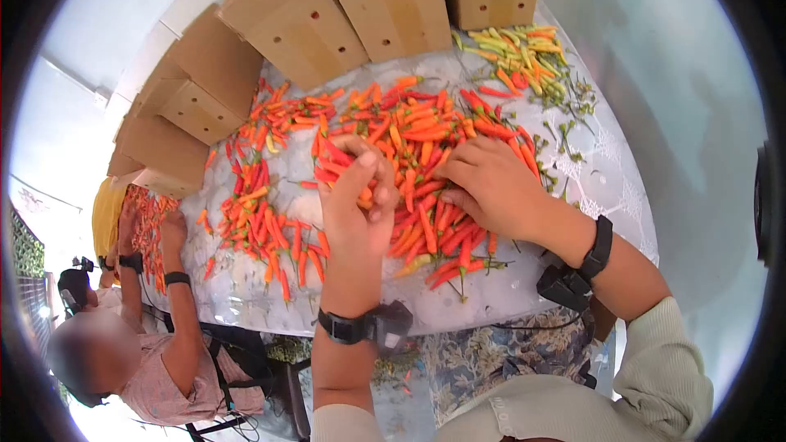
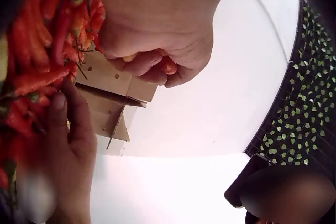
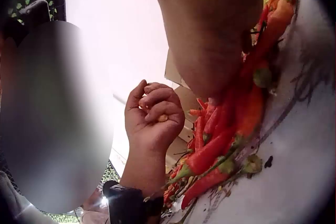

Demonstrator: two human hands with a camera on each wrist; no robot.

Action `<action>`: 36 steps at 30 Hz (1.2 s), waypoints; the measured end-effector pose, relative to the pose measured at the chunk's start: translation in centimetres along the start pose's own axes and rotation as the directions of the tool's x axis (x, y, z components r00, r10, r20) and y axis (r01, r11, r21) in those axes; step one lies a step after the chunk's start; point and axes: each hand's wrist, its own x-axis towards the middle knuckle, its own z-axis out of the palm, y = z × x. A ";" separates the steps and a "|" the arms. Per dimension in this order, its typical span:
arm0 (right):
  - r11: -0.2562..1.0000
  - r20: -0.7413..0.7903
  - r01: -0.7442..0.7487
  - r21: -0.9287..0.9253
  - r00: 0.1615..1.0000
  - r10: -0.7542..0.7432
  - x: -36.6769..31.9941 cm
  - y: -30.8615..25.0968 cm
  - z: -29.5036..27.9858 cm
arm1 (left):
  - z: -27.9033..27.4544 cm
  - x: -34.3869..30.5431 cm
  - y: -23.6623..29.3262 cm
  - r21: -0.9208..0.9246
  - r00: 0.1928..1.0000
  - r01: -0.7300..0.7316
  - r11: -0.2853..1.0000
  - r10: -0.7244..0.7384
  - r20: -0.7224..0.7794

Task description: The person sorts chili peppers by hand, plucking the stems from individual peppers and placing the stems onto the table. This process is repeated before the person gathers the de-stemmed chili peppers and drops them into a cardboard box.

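Observation:
Red and orange chillies lie heaped on a table with a pale patterned cover. My left hand is raised over the near side of the heap, its fingers curled round a few chillies; an orange-red tip shows between the fingers in the left wrist view, and a yellowish one in the right wrist view. My right hand rests on the heap to the right, fingers bent down among the chillies; whether it pinches one is hidden. Green stems show on chillies beside the right wrist.
Cardboard boxes line the table's far edge. Yellow-green chillies lie at the back right, with loose green stems near them. Another pile spreads to the left. A person sits at the left, hands over more chillies.

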 end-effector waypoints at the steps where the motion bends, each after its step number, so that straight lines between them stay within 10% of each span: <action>1: 1.000 -0.010 -0.002 0.001 1.000 0.002 -0.2 -0.1 0.2 | 0.0 -0.1 -0.1 0.002 1.000 0.002 1.000 -0.002 0.005; 10: 0.989 -0.069 0.003 0.145 0.998 0.007 -0.2 0.4 -0.1 | 0.6 0.1 -0.8 0.178 0.998 -0.055 0.982 0.050 0.031; 13: 0.979 -0.396 -0.055 0.198 0.909 0.131 0.0 0.3 -0.3 | 0.5 0.1 -1.1 0.193 0.996 -0.071 0.979 0.058 0.070; 18: 0.899 -0.504 -0.034 0.436 0.819 0.276 -0.3 -0.7 -1.5 | 1.4 -0.3 -1.8 0.423 0.997 -0.040 0.905 0.009 0.075; 36: 0.871 -0.386 0.028 0.491 0.903 0.189 -0.7 -1.8 -1.5 | 1.3 -0.5 -2.7 0.423 0.988 0.000 0.906 -0.064 0.137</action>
